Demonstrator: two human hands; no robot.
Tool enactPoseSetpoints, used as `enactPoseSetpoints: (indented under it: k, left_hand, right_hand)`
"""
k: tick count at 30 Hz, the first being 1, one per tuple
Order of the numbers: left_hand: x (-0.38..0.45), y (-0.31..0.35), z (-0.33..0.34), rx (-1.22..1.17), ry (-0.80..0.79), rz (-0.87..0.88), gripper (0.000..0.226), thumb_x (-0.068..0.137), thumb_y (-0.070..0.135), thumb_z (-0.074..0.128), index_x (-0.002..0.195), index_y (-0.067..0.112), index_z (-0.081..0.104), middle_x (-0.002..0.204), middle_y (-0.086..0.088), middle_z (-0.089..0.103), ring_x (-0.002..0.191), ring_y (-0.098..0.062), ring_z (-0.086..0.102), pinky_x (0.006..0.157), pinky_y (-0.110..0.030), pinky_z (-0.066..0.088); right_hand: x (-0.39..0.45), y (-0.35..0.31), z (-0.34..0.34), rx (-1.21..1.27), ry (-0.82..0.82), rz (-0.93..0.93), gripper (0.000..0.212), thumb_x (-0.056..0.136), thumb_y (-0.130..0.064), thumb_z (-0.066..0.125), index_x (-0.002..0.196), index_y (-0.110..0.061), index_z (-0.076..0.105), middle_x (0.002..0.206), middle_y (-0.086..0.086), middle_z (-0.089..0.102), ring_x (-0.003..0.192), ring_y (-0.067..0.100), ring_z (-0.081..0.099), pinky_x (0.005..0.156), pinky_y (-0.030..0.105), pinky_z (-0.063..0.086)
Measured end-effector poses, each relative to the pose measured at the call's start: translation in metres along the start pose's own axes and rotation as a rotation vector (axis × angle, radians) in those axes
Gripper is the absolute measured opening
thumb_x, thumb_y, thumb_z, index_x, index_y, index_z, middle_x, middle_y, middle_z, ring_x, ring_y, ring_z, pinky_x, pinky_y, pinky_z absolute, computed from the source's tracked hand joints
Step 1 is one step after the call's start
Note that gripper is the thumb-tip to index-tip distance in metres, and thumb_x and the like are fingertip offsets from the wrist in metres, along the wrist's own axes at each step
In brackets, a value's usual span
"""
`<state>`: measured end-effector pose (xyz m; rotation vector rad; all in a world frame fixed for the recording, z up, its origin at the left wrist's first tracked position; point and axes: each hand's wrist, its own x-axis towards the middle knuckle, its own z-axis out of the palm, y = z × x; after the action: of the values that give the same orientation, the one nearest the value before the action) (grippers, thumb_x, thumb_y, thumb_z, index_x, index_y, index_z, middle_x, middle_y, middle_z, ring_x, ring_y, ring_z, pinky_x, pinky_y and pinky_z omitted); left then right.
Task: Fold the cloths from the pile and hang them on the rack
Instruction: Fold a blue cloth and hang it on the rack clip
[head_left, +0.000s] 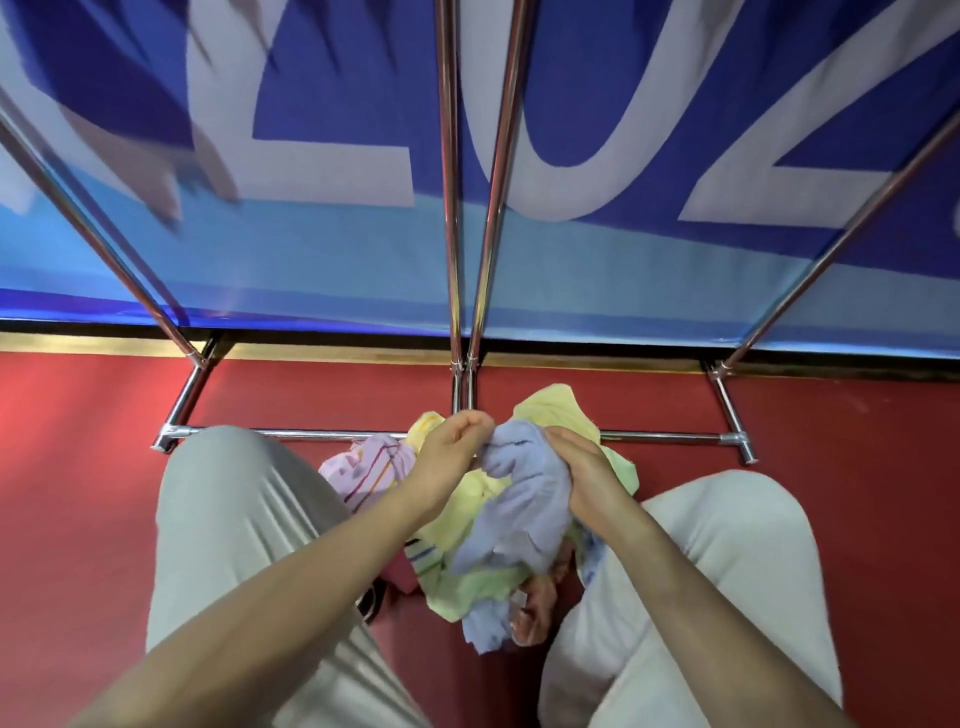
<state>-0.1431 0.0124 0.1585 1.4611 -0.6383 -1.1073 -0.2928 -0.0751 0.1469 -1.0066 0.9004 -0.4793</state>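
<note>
A pale lavender-blue cloth (519, 499) is lifted over the pile between my knees. My left hand (452, 447) pinches its top edge with curled fingers. My right hand (582, 478) grips the same cloth along its right side. Beneath lies the pile: yellow cloths (556, 410), a pink striped cloth (369, 467), a light green one (467, 587) and a blue one (485, 629). The chrome rack (457, 291) rises straight in front, its uprights running up out of view and its base bar (322, 433) lying on the floor just beyond the pile.
My knees in light grey trousers (228, 519) flank the pile on a red floor (857, 441). A large blue and white banner (571, 156) hangs behind the rack. Slanted rack tubes (104, 239) stand left and right.
</note>
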Motion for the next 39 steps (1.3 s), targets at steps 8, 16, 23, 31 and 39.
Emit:
enactPoseSetpoints:
  k: [8, 16, 23, 31, 39]
  left_hand:
    - [0.007, 0.000, 0.003, 0.145, -0.016, 0.086, 0.027, 0.097, 0.016, 0.056, 0.077, -0.003, 0.060, 0.073, -0.005, 0.050, 0.070, -0.012, 0.043, 0.065, -0.027, 0.036]
    - [0.012, 0.009, 0.004, 0.031, 0.040, 0.088, 0.016, 0.094, 0.013, 0.059, 0.091, 0.014, 0.075, 0.085, 0.009, 0.074, 0.083, -0.003, 0.065, 0.078, -0.019, 0.050]
    - [-0.002, 0.005, 0.000, -0.082, 0.078, 0.014, 0.016, 0.088, 0.025, 0.065, 0.087, 0.013, 0.075, 0.088, -0.009, 0.071, 0.082, -0.022, 0.062, 0.077, -0.035, 0.047]
    - [-0.015, -0.002, -0.010, -0.041, 0.116, 0.025, 0.022, 0.093, 0.018, 0.060, 0.078, 0.019, 0.076, 0.087, -0.011, 0.069, 0.082, -0.022, 0.058, 0.074, -0.037, 0.044]
    - [-0.012, 0.001, -0.017, 0.016, 0.180, 0.015, 0.016, 0.094, 0.016, 0.059, 0.087, 0.010, 0.071, 0.086, -0.003, 0.069, 0.082, -0.015, 0.061, 0.075, -0.030, 0.048]
  right_hand:
    - [-0.006, -0.022, 0.006, -0.003, 0.023, 0.024, 0.024, 0.097, -0.015, 0.048, 0.082, -0.008, 0.065, 0.077, 0.006, 0.065, 0.084, 0.022, 0.057, 0.082, 0.032, 0.043]
    - [-0.017, -0.027, 0.005, -0.820, -0.095, -0.165, 0.029, 0.097, -0.038, 0.051, 0.077, -0.019, 0.041, 0.070, -0.004, 0.042, 0.066, 0.011, 0.040, 0.064, 0.028, 0.033]
    - [-0.018, -0.015, 0.011, -1.024, -0.106, -0.363, 0.023, 0.102, -0.022, 0.038, 0.093, -0.002, 0.046, 0.074, 0.018, 0.053, 0.066, 0.026, 0.047, 0.064, 0.039, 0.036]
    - [-0.018, -0.004, 0.032, -0.690, -0.093, -0.272, 0.013, 0.098, -0.024, 0.050, 0.089, -0.016, 0.045, 0.077, -0.006, 0.045, 0.069, 0.005, 0.043, 0.065, 0.025, 0.036]
    - [-0.008, 0.008, 0.027, -1.050, -0.033, -0.407, 0.017, 0.101, -0.022, 0.037, 0.111, -0.015, 0.049, 0.082, 0.012, 0.062, 0.074, 0.029, 0.056, 0.068, 0.045, 0.046]
